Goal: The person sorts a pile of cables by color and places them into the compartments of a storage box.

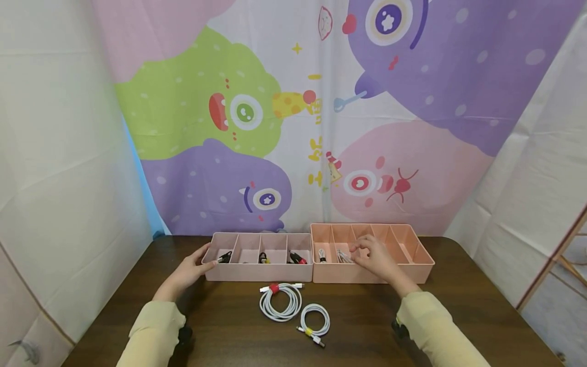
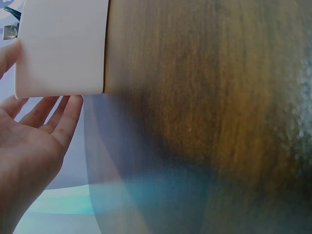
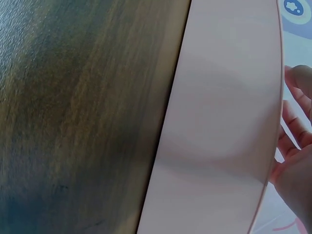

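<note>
My left hand [image 1: 187, 271] holds the left end of a pale mauve divided storage box [image 1: 257, 273], thumb at the front rim and fingers against the end wall [image 2: 63, 53]. My right hand [image 1: 373, 259] is over a peach divided storage box [image 1: 344, 276], its fingers loosely bent with nothing visible in them. Below it lies a bundled white cable [image 1: 344, 256] in the second compartment; another white cable [image 1: 322, 256] lies in the first. The mauve box holds a black cable [image 1: 224, 257], a black-and-yellow one [image 1: 263, 258] and a black-and-red one [image 1: 297, 258].
Two coiled white cables lie on the dark wooden table [image 1: 229, 326] before the boxes: a larger one [image 1: 281, 318] with a red tie and a smaller one [image 1: 327, 322] with a yellow tie. A cartoon-printed curtain [image 1: 302, 204] hangs right behind the boxes.
</note>
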Demonstrator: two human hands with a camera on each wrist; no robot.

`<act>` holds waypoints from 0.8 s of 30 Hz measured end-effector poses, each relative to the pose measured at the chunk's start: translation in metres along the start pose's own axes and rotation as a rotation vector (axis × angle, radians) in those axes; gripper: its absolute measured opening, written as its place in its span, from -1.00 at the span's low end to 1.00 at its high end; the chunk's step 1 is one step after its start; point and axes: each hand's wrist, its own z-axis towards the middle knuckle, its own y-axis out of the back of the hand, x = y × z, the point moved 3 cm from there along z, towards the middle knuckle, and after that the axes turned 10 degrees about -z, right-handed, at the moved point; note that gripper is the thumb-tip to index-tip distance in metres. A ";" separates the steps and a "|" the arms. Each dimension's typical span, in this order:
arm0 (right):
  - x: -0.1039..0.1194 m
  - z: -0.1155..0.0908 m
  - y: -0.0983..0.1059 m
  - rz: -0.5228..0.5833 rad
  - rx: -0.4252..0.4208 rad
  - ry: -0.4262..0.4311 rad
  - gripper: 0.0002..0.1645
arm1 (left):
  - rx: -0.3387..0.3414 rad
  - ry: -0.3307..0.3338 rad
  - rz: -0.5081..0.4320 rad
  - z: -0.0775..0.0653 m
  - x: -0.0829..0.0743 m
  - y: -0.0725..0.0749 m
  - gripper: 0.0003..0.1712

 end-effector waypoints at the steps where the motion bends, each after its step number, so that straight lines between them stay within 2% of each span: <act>1: 0.000 0.000 0.001 0.003 0.001 0.001 -0.86 | 0.000 0.000 -0.001 0.000 0.000 0.000 -0.08; 14: 0.014 0.003 0.014 -0.018 0.010 -0.026 -0.81 | -0.003 0.001 0.012 -0.001 -0.002 0.001 -0.08; 24: 0.026 -0.002 0.022 -0.022 -0.026 -0.013 -0.77 | 0.001 0.003 0.003 -0.001 -0.002 0.000 -0.09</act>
